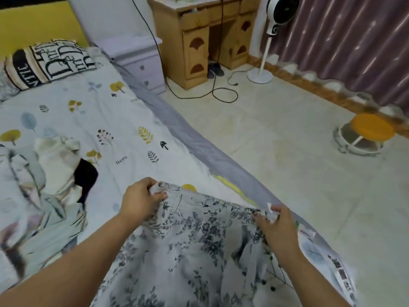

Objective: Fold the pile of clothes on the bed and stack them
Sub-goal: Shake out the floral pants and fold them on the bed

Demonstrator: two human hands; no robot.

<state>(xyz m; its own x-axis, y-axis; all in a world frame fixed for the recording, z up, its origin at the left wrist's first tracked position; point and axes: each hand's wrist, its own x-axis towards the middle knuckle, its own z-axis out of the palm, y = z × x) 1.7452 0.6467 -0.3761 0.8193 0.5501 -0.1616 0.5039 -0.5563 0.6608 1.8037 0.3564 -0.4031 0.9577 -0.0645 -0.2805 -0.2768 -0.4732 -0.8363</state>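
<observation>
A white garment with a dark floral print (199,244) is stretched between my hands over the bed's near right edge. My left hand (139,200) grips its upper left corner. My right hand (276,229) pinches its upper right corner, close to the bed's edge. Small dark buttons show on the cloth lower down. A loose pile of clothes (44,191), pale green and white with a black piece, lies on the bed to the left of my left arm.
The bed (115,129) has a leaf-print sheet and a lettered pillow (51,60) at its head. Right of it are tiled floor, a grey nightstand (141,63), a wooden desk (205,41), a black cable, a standing fan (265,41) and an orange-topped stool (367,134).
</observation>
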